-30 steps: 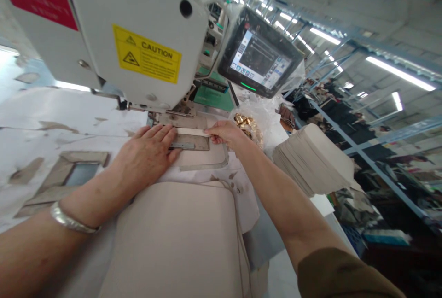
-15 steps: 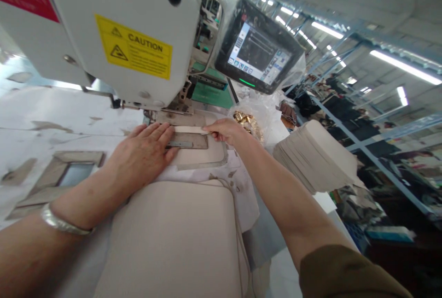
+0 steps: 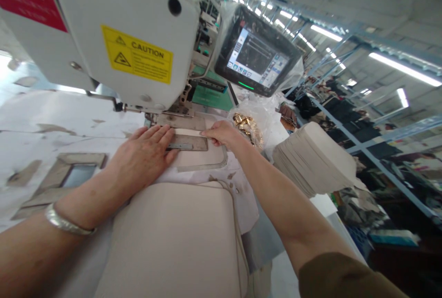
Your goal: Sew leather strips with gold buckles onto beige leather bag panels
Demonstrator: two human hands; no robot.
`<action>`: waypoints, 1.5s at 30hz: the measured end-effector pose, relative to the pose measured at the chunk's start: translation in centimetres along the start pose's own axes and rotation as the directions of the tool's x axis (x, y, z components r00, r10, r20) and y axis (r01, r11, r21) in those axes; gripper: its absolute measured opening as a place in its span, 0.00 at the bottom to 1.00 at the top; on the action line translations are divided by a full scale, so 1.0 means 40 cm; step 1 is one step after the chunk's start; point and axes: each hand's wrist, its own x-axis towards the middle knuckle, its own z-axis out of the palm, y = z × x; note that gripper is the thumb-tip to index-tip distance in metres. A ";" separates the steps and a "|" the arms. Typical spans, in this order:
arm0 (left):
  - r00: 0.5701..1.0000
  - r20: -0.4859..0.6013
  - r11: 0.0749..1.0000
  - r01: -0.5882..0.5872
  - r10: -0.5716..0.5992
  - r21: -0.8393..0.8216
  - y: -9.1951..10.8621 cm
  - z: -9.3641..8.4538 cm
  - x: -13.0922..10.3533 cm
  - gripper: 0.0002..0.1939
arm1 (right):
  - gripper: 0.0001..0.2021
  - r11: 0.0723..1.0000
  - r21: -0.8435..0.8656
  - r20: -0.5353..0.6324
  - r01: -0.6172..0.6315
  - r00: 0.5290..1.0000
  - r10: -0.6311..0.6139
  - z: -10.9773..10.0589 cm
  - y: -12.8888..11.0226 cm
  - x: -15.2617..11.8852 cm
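My left hand (image 3: 147, 153) lies flat, fingers stretched out, with its fingertips over the left end of a pale strip (image 3: 186, 132). My right hand (image 3: 221, 134) pinches the right end of that strip between thumb and finger. The strip runs straight between both hands, along a slot in a worn metal clamp plate (image 3: 193, 143). Beneath the plate lies a beige panel with rounded corners (image 3: 216, 156). Just behind stands the head of a sewing machine (image 3: 138, 8), its needle area partly hidden. Closer to me rests a pile of larger beige panels (image 3: 179, 238).
A lit control screen (image 3: 258, 54) hangs behind my right hand. Gold-coloured metal pieces in a plastic bag (image 3: 247, 125) sit beside my right wrist. To the right stands a tall stack of beige panels (image 3: 314, 157). A metal frame (image 3: 62, 180) lies on the left.
My right hand has shifted very slightly left along the strip, which now bows up a little. My left hand stays flat in place. The whole view has tilted slightly.
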 end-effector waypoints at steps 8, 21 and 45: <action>0.995 0.016 0.995 -0.102 0.102 -0.014 0.024 0.003 0.029 0.26 | 0.20 0.995 -0.015 0.148 -0.095 0.984 0.096 -0.011 -0.002 0.006; 0.998 0.062 0.998 -0.029 0.026 0.049 0.139 -0.001 0.085 0.29 | 0.14 0.991 0.111 0.169 -0.072 0.984 0.053 -0.011 0.004 -0.026; 0.939 0.105 0.920 0.291 -0.327 0.264 0.127 -0.069 0.097 0.34 | 0.11 0.980 0.173 0.234 -0.098 0.971 0.056 -0.024 0.003 -0.042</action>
